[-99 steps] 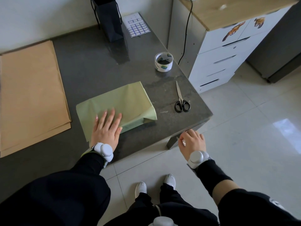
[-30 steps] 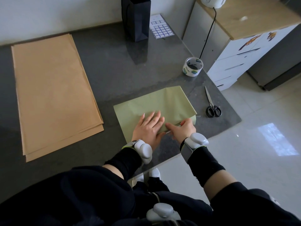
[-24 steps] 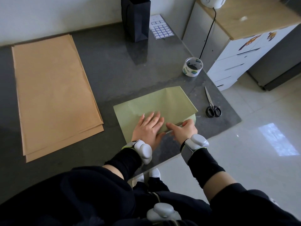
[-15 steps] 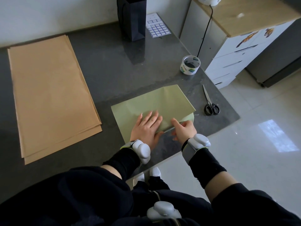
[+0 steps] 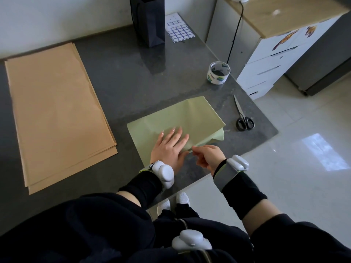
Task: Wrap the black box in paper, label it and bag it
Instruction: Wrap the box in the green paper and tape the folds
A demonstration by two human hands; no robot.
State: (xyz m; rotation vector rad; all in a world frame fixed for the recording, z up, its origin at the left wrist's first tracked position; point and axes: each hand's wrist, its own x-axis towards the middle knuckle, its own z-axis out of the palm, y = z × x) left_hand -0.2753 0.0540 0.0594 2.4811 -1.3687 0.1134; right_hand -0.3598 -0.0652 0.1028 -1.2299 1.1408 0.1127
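Note:
Light green wrapping paper [image 5: 191, 116] lies folded over the box near the table's front right corner, and the black box itself is hidden under it. My left hand [image 5: 169, 147] presses flat on the paper's near part with its fingers straight. My right hand [image 5: 207, 156] is just to the right of it. Its thumb and forefinger pinch a thin pale strip, seemingly tape, at the paper's near edge beside my left thumb. A black paper bag [image 5: 148, 19] stands at the back of the table, with a sheet of labels [image 5: 179, 28] to its right.
A stack of brown paper sheets [image 5: 55, 111] covers the left of the dark grey table [image 5: 123, 73]. A tape roll [image 5: 219, 73] and scissors [image 5: 244, 120] lie near the right edge. A white drawer cabinet [image 5: 266, 69] stands beyond that edge, over a tiled floor.
My right hand came from the table's front edge to the paper's near edge beside my left hand. In the last second it drew back slightly toward me. My left hand stayed flat.

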